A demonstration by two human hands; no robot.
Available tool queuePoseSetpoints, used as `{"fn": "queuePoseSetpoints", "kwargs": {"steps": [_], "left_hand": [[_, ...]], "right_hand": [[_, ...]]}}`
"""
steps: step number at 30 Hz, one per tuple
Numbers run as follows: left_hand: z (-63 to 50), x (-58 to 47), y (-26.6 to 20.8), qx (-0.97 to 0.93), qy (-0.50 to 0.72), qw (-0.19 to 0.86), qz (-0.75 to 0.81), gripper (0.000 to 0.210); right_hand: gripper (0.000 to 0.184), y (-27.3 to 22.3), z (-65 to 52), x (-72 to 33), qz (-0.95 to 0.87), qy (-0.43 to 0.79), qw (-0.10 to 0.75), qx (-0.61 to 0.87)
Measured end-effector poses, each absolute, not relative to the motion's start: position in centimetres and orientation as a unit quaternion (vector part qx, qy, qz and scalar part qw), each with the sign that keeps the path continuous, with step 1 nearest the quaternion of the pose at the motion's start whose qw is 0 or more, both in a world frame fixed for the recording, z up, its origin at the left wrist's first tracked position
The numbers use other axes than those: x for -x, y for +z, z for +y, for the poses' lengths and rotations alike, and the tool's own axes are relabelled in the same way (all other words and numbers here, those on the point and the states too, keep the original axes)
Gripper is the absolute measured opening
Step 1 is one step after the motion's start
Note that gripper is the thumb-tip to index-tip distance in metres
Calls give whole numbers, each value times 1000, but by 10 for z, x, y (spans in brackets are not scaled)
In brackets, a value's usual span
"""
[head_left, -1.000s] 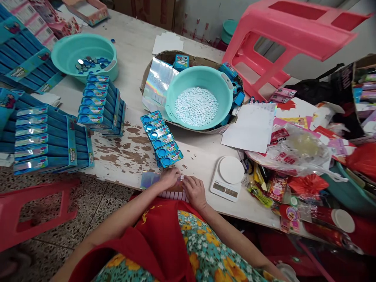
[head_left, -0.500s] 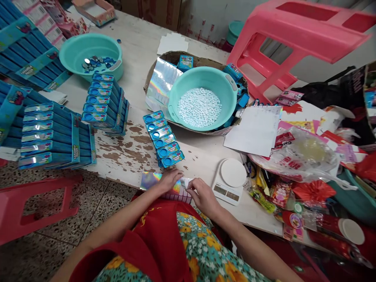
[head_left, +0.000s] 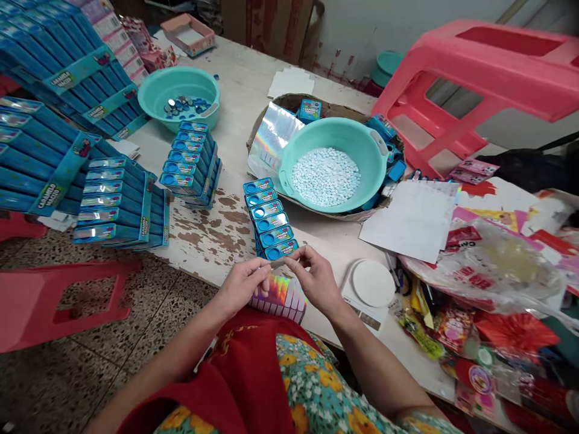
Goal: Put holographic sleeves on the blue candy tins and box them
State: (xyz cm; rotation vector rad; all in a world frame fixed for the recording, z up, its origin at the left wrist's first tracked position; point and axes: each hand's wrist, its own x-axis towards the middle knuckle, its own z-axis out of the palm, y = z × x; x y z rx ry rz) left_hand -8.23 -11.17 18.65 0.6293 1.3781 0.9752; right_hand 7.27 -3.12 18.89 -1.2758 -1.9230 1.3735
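Between my left hand (head_left: 246, 282) and my right hand (head_left: 315, 278) is a small, thin silvery sticker (head_left: 275, 263), pinched by the fingertips at both ends. Directly below lies a shiny rainbow sticker sheet (head_left: 281, 295) with pale, rounded label shapes, at the table's near edge. Just beyond my fingers, a row of blue candy boxes (head_left: 274, 228) marked "Caramelo Macizo" stands with round recesses facing up. My hands partly hide the nearest box's lower edge and the sheet's upper left.
A turquoise basin (head_left: 332, 129) of small pale candies rests in a cardboard box. Another basin (head_left: 181, 81) holds round pieces. Stacked blue boxes (head_left: 117, 205) stand left, a white scale (head_left: 371, 283) and packaging clutter right. A pink stool (head_left: 452, 78) stands at the back right.
Both hands have risen off the sticker sheet toward the blue boxes, carrying the small sticker. My left hand, lying over the sheet before, now pinches. The camera view has shifted left.
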Motion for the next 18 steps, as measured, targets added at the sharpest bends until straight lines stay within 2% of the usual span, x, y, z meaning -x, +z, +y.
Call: {"fn": "queuePoseSetpoints", "kwargs": {"steps": [3,8,14,18], "left_hand": [[-108,87,185,-268,446,612,595,25],[-102,91,165,-281,448,592,609,17],[-92,90,146,-279,459,598,595,17],[-89,82,128,-279,459,586,607,20]], "right_hand": [[15,184,-25,-63,-732,437,241,464],[11,172,-19,-55,-750,368,264,482],[10,152,-16,-51,-677,426,309,516],[25,145,-12,-52,-610,454,319,565]]}}
